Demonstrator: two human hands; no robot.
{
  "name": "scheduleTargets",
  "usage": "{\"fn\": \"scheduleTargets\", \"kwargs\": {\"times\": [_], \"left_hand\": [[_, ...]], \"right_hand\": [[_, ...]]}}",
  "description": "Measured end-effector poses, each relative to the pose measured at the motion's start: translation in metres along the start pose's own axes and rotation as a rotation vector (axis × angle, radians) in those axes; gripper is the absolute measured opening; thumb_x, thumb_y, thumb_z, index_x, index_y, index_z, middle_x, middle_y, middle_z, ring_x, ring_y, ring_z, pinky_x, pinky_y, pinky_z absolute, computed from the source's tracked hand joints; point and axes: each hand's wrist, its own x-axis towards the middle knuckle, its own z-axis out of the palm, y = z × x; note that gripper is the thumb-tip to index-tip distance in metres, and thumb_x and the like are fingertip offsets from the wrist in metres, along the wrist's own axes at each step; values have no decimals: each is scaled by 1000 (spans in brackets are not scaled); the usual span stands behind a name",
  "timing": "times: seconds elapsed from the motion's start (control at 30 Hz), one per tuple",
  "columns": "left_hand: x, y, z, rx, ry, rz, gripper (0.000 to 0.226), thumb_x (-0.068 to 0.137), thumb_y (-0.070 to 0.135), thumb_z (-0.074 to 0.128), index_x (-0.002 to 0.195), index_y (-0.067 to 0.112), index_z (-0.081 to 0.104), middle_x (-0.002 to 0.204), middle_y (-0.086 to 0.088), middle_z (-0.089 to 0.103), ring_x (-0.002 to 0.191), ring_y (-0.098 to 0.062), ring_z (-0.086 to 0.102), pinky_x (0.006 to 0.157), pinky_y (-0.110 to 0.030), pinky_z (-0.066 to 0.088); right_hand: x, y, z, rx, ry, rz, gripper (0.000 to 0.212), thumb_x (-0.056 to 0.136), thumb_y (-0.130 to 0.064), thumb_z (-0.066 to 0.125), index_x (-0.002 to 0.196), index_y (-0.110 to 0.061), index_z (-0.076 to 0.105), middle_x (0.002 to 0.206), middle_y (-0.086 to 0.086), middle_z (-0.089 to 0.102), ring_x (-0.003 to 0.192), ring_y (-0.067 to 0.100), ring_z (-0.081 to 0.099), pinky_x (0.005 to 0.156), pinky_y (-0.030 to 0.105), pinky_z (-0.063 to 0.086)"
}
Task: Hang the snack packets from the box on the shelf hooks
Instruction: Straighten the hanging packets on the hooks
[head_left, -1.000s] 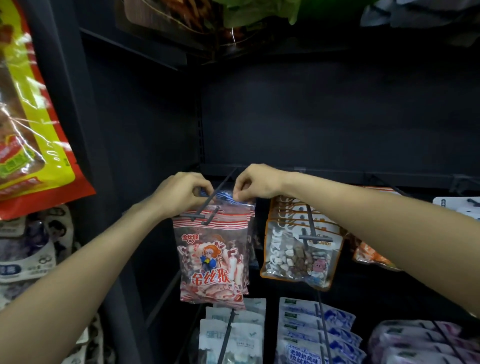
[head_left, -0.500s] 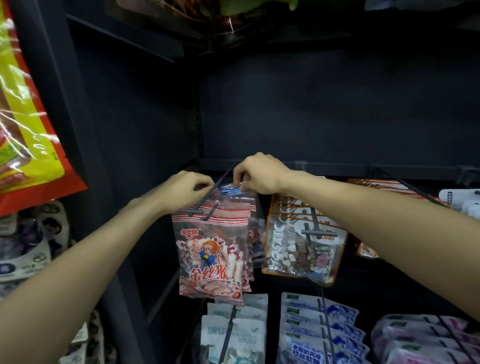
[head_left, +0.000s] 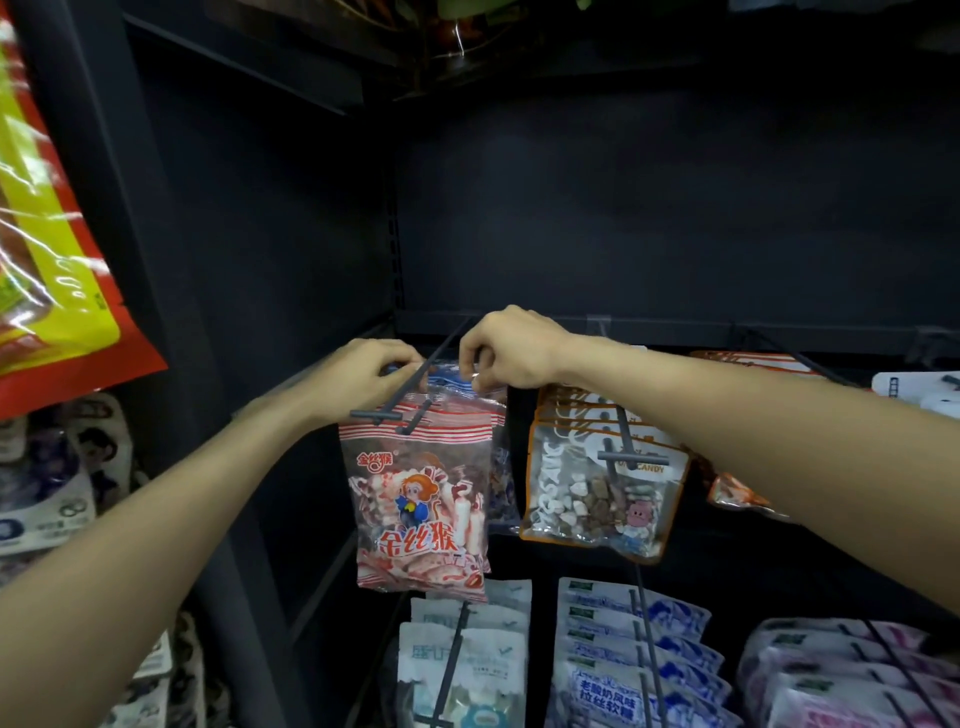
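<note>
A red-and-white striped snack packet (head_left: 422, 512) with a cartoon monkey hangs at the front of a dark shelf hook (head_left: 410, 392). Behind it on the same hook is a blue-topped packet (head_left: 451, 375). My left hand (head_left: 363, 376) pinches that packet's top at the left of the hook. My right hand (head_left: 506, 351) pinches its top at the right of the hook, further back. The box is not in view.
To the right hang clear candy packets with orange edges (head_left: 602, 493) on another hook. Below hang rows of white and blue packets (head_left: 628, 654) and pink ones (head_left: 841, 675). A big red-yellow bag (head_left: 47, 249) hangs at the left. The dark back panel (head_left: 649, 218) above is bare.
Both hands have slid the blue-topped packet a little further back along the hook; the right hand has gone deeper. The striped packet hangs as before.
</note>
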Motion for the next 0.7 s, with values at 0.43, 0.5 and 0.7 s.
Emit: {"fn": "scheduleTargets", "kwargs": {"times": [0.43, 0.5, 0.7], "left_hand": [[26, -6, 1, -32, -31, -169, 30, 95, 30, 55, 122, 21, 65, 121, 3, 64, 102, -6, 60, 84, -21, 46], [21, -6, 1, -57, -17, -175, 28, 95, 31, 55, 120, 23, 66, 119, 4, 66, 101, -6, 61, 84, -22, 48], [10, -2, -1, 101, 25, -57, 26, 94, 27, 57, 116, 22, 69, 120, 8, 64, 108, -5, 57, 88, -20, 43]], "right_hand": [[10, 15, 5, -74, 88, 38, 5, 87, -21, 64, 87, -25, 66, 85, -8, 58, 93, 18, 61, 72, 28, 43], [10, 12, 5, -160, 135, 8, 9, 87, -19, 62, 82, -26, 62, 88, -6, 63, 94, 20, 61, 80, 31, 42], [10, 8, 5, -279, 166, -102, 11, 84, -18, 63, 77, -27, 62, 103, -5, 66, 97, 18, 58, 80, 30, 36]]}}
